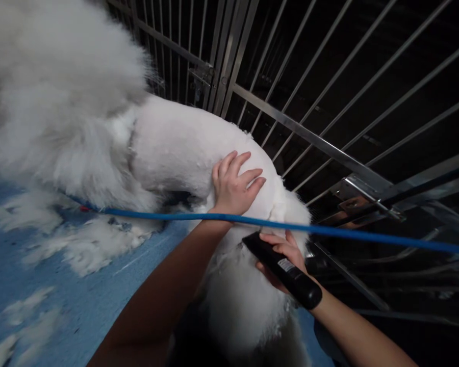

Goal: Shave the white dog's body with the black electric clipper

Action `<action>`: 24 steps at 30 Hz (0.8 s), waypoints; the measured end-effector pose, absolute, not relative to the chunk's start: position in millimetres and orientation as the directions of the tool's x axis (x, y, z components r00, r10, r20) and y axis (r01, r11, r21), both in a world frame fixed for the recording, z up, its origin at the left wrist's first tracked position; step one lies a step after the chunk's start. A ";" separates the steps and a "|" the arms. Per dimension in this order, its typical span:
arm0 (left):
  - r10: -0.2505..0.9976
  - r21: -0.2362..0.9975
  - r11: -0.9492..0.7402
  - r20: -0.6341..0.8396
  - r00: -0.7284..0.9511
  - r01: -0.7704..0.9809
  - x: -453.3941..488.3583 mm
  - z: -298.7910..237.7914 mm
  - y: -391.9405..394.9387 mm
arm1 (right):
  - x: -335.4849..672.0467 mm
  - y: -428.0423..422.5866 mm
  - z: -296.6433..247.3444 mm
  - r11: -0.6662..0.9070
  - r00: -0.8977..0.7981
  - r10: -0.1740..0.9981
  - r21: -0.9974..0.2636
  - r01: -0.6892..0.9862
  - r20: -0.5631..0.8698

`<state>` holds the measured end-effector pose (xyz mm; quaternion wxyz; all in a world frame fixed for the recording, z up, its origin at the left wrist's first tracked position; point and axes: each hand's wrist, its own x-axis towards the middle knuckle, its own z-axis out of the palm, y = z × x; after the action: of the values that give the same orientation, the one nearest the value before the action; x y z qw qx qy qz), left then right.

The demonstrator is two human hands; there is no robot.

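Dog (pixel 199 132) spans upper L to lower ctr of frame, long white fur at upper L, body clipped short thru the ctr, fluffy again on the hind leg, lower ctr. L hand (pixel 235 187) lies on the short-clipped flank near frame ctr, fingers spread wide, palm down. R hand (pixel 292 255), just R of lower ctr, is wrapped round a blk clipper (pixel 286 272) w/ a pale label; its blade end points up-L, against the fur at the top of the hind leg. Blue cord (pixel 329 230) runs from mid-L to the R edge, crossing in front of the L wrist; can't tell if they touch. Loose fur (pixel 92 250) lies in clumps at lower L on a blue surface (pixel 103 298). Metal cage (pixel 290 122) fills upper R behind the dog, w/ a latch (pixel 371 196) at mid-R.
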<state>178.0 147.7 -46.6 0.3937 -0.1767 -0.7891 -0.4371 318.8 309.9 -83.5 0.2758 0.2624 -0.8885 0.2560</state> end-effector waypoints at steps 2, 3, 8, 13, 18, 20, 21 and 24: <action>-0.070 0.558 0.563 0.767 -0.637 0.610 179.3 -44.4 148.0 | 320.9 314.0 -88.4 0.725 -0.680 -0.300 -0.303 -0.619 0.669; -0.074 0.565 0.567 0.759 -0.647 0.599 179.7 -43.3 148.0 | 320.4 314.6 -89.2 0.723 -0.659 -0.253 -0.313 -0.615 0.708; -0.066 0.581 0.580 0.733 -0.677 0.572 177.9 -42.2 144.7 | 314.6 313.9 -88.3 0.756 -0.681 -0.311 -0.262 -0.600 0.663; -0.043 0.516 0.624 0.772 -0.634 0.587 185.7 -46.4 146.5 | 328.5 334.3 -85.6 0.689 -0.774 -0.404 -0.395 -0.608 0.488; 0.195 0.281 0.705 0.806 -0.559 0.651 223.4 -59.2 168.6 | 320.8 358.1 -52.0 0.411 -0.805 0.189 -0.790 -0.455 0.562; 0.248 0.209 0.720 0.814 -0.526 0.662 235.3 -66.2 175.6 | 309.1 361.9 -29.7 0.272 -0.777 0.313 -0.836 -0.477 0.545; 0.247 0.197 0.726 0.819 -0.517 0.659 238.8 -69.4 177.4 | 302.6 362.3 -18.4 0.236 -0.777 0.343 -0.849 -0.473 0.528; 0.211 0.216 0.735 0.828 -0.519 0.643 241.6 -76.0 178.3 | 282.1 358.1 10.1 0.243 -0.825 0.309 -0.878 -0.413 0.473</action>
<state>241.6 178.3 -76.0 0.4177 -0.2567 -0.8324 -0.2584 282.1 358.1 10.1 0.2939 0.0354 -0.7314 0.6144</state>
